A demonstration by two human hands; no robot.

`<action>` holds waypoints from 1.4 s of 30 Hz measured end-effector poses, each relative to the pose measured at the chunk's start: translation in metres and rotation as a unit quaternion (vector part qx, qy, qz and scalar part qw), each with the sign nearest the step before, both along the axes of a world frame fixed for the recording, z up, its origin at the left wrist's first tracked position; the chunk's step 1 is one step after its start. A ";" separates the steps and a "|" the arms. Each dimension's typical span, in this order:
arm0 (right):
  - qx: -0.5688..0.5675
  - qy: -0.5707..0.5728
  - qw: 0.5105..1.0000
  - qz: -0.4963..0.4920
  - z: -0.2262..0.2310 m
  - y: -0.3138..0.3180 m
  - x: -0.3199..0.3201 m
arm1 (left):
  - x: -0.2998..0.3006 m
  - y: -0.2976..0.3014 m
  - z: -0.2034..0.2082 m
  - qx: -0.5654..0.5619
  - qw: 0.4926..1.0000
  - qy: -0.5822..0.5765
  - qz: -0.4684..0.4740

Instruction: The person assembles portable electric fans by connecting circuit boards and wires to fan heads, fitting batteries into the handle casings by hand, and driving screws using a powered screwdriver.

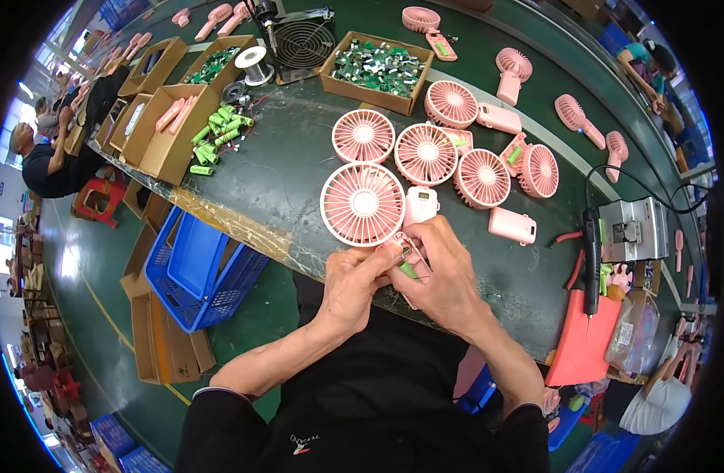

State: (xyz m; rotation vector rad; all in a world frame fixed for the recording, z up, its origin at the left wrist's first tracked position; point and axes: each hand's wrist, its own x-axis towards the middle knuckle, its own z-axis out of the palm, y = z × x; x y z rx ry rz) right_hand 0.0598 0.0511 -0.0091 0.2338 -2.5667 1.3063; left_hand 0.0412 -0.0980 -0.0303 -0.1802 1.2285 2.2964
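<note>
Both my hands are closed round the opened pink handle of a handheld fan (363, 203), near the bench's front edge. My left hand (352, 288) pinches the handle just below the round fan head. My right hand (443, 276) grips its other side, fingertips at the small parts inside. A green battery (410, 270) shows between my hands; the handle's inner parts are mostly hidden by my fingers. Right behind them lies a pink handle cover (420, 206) with a small dark window. Several other fans, such as this fan (426, 154), lie beyond.
Loose green batteries (220, 130) lie at the left beside a carton with pink parts (166, 150). A box of circuit boards (413, 98), a solder spool (254, 65) and a black fume fan (303, 43) stand behind. At the right are a soldering iron (591, 264) and its metal stand (631, 229).
</note>
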 end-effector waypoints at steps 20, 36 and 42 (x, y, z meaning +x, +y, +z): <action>-0.118 -0.107 0.987 0.032 0.016 0.037 -0.010 | -0.008 -0.010 0.007 0.003 0.999 -0.016 0.039; -0.036 -0.016 0.999 0.024 0.010 0.018 0.016 | -0.015 -0.013 0.004 0.022 0.998 -0.051 0.020; 0.009 0.000 1.000 -0.028 0.013 0.037 0.019 | -0.018 -0.019 0.002 0.009 0.996 -0.081 0.025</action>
